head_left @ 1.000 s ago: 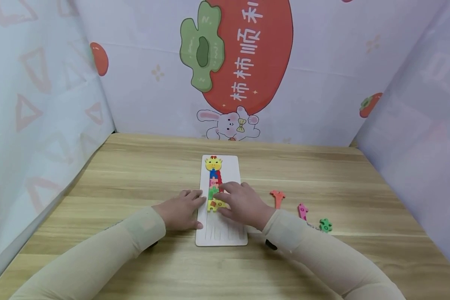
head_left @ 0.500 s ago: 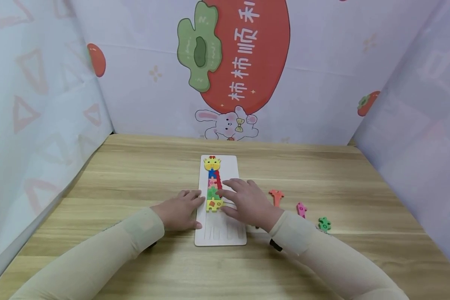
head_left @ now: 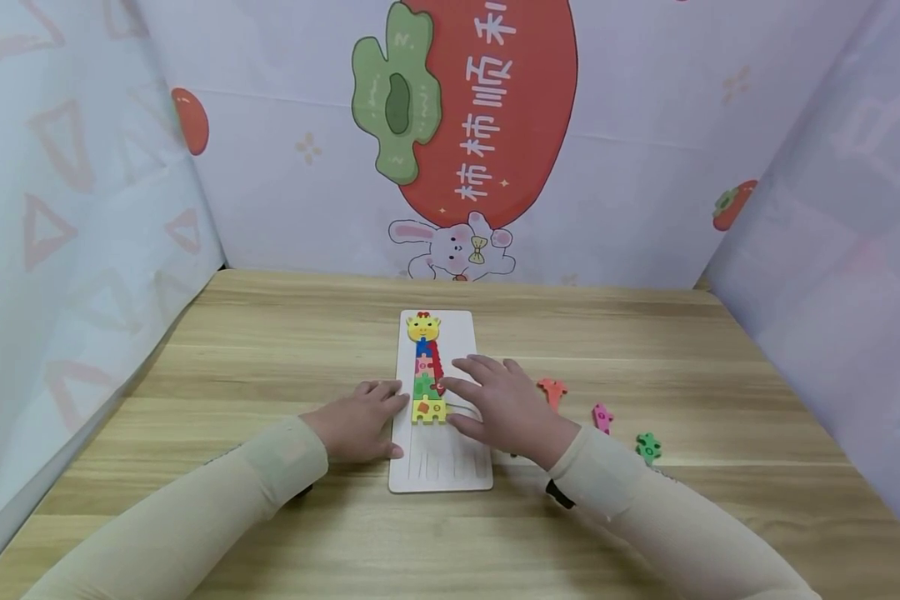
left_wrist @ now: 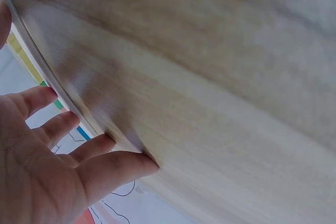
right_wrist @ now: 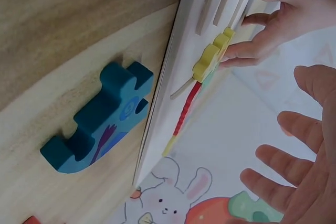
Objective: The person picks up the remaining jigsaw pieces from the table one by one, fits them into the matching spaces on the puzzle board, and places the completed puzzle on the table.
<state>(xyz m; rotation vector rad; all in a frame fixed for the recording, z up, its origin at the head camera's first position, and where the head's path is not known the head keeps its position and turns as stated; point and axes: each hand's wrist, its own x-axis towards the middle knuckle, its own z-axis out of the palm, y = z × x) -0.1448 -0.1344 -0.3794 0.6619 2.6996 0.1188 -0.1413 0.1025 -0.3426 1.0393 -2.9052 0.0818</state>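
To the right of the white board (head_left: pixel 450 467), three loose puzzle pieces lie on the wooden table (head_left: pixel 307 517): an orange piece (head_left: pixel 552 392), a pink piece (head_left: pixel 602 417) and, nearest of them, a green piece (head_left: pixel 648 447). The giraffe puzzle (head_left: pixel 424 367) is on the left part of the board, with its yellow head at the far end. The left hand (head_left: pixel 358 421) rests with relaxed fingers at the left edge of the board. The right hand (head_left: pixel 506 408), with its fingers spread, is over the right side and stands in the way of seeing this part.

The table has a light, striped grain. Behind it hangs a white back cloth (head_left: pixel 630 208), printed with a big persimmon (head_left: pixel 510 108) and a rabbit (head_left: pixel 457 246); pale cloths close the left and right sides.

The right wrist view shows a blue piece (right_wrist: pixel 102 121) beside the board, which in the head view is mostly hidden by the right hand. The left wrist view shows fingertips on the table, close along the board's edge.
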